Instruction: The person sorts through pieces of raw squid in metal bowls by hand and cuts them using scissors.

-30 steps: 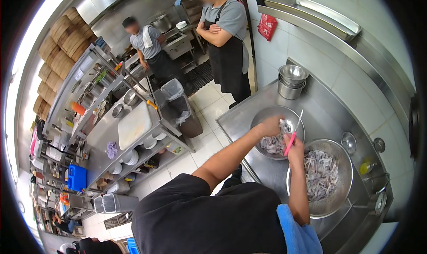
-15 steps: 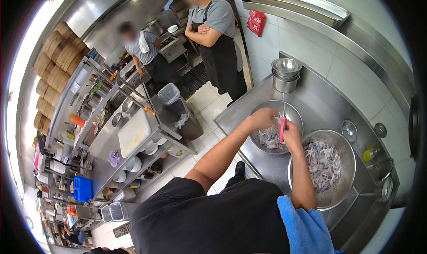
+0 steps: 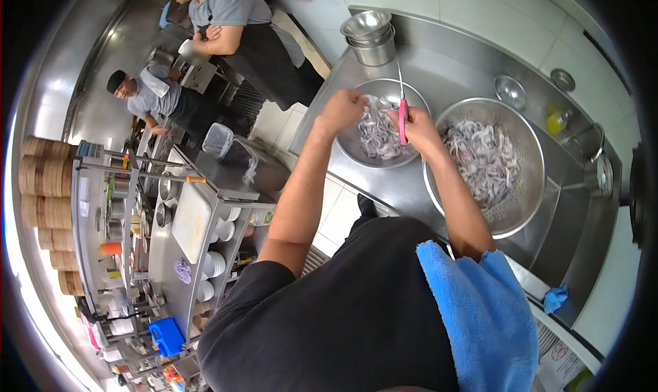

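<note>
Pink, smooth-looking handles mark the scissors, grasped in the person's right hand with slim metal blades pointing away from the body. They are held over the right part of a round, shiny steel bowl. The left hand is at the bowl's left rim, fingers curled inward; whether they pinch anything cannot be told. In the bowl lies a tangle of squid-like strips, grey-white and wet-looking, with curling ends. Just to the right, a wider metal colander, its curved wall dotted with small holes, holds a loose heap of similar strips. Both stand on a flat, dully gleaming steel counter. Beyond the bowl rise stacked round metal pots. A fuzzy blue towel drapes beside the person's dark cloth shirt.
</note>
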A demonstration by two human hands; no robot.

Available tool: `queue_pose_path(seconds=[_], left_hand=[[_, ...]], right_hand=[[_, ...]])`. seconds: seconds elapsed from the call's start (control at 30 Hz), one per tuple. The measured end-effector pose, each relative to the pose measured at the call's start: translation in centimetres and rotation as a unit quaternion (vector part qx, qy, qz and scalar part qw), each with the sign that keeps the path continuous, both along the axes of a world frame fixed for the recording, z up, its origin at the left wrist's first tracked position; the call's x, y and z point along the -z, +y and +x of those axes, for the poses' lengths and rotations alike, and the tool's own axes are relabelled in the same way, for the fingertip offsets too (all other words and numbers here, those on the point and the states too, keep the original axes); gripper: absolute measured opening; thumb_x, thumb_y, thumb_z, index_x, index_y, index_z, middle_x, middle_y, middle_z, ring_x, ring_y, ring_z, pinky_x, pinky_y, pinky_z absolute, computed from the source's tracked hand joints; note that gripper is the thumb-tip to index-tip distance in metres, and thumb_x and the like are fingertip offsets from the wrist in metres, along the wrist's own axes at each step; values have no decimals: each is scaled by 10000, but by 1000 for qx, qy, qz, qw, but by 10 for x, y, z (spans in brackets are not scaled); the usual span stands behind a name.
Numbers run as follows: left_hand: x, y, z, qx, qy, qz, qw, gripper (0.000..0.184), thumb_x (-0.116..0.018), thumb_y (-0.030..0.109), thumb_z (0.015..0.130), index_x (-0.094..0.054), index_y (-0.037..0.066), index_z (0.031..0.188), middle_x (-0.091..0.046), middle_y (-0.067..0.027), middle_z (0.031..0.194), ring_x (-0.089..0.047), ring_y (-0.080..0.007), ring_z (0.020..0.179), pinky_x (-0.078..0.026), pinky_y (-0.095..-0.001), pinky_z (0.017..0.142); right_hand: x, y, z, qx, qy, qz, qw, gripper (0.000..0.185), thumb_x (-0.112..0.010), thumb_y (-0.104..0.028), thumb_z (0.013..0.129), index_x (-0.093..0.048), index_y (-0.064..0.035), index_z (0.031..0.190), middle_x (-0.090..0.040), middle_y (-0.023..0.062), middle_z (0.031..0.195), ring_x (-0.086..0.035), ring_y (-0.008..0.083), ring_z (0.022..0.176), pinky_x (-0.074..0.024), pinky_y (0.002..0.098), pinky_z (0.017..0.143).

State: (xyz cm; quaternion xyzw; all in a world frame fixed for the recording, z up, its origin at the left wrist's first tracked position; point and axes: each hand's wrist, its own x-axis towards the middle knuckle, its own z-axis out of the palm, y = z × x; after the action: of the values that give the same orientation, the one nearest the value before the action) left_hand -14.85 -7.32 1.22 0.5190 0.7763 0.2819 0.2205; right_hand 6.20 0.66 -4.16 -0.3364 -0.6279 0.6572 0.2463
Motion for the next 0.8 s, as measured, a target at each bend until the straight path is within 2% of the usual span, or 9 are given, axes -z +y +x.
queue_pose_path(seconds=[0.07,0.1,0.2,0.23,0.3,0.4,0.6,0.7,0.8], left_hand=[[-5,3,-4,-10,12,-6,1000,318,-636,281,960,-762,-2,1037,-732,-228,830,-724,-338,781,-545,-434,750],[-7,4,-7,-2,11,-9,1000,333,-622,268,1004,-746,-25,1100,-703,-100,774,-632,-190,713,-512,-362,695],[-18,4,0,-36,18,5,999,328,-625,287,978,-756,-6,1042,-730,-216,817,-719,-331,769,-538,-441,745],[-21,5,1,-45,17,-3,999,331,-625,291,981,-755,-7,1044,-729,-215,820,-719,-332,774,-539,-440,749],[-24,7,3,-62,15,-17,998,337,-626,299,987,-752,-8,1049,-729,-214,824,-718,-334,784,-540,-438,755],[-21,8,10,-67,1,36,997,342,-619,304,1025,-691,1,885,-593,-28,693,-547,-136,647,-445,-330,604],[-21,4,20,-79,-31,67,994,325,-576,297,1063,-683,11,951,-564,5,732,-479,-116,656,-420,-319,603],[-25,-3,28,-81,-47,52,994,360,-566,313,1054,-707,-18,1030,-655,-173,767,-621,-255,721,-484,-417,701],[-28,-14,41,-65,-96,26,993,356,-558,308,1063,-690,-17,1000,-621,-107,757,-569,-198,725,-465,-381,699]], right_hand=[[-15,-17,11,-9,16,-50,999,538,-721,-558,946,-697,-20,936,-611,3,722,-537,93,616,-429,272,577],[-19,-25,16,-14,26,-72,997,611,-712,-619,932,-707,-8,959,-629,16,726,-554,99,611,-443,267,582],[-22,-43,28,-112,3,-142,984,697,-572,-704,976,-672,-15,972,-621,22,729,-584,111,616,-456,252,579],[-18,-51,27,-125,28,-137,982,799,-513,-791,948,-672,-8,943,-643,50,719,-594,120,570,-472,262,558],[-15,-61,24,-156,49,-159,974,811,-505,-798,946,-671,-4,948,-645,54,718,-593,120,571,-467,258,557],[-14,-69,18,-172,70,-170,968,832,-465,-808,956,-669,-1,956,-648,63,718,-595,120,576,-461,252,557],[-12,-70,9,-149,112,-194,963,818,-457,-797,966,-664,-6,953,-652,65,735,-595,121,595,-458,255,562],[-16,-65,5,-140,116,-186,966,792,-473,-785,969,-662,-16,944,-651,61,745,-589,118,603,-455,255,563],[-23,-60,5,-128,112,-169,971,764,-493,-771,971,-661,-26,939,-640,53,742,-581,114,602,-452,253,562]])
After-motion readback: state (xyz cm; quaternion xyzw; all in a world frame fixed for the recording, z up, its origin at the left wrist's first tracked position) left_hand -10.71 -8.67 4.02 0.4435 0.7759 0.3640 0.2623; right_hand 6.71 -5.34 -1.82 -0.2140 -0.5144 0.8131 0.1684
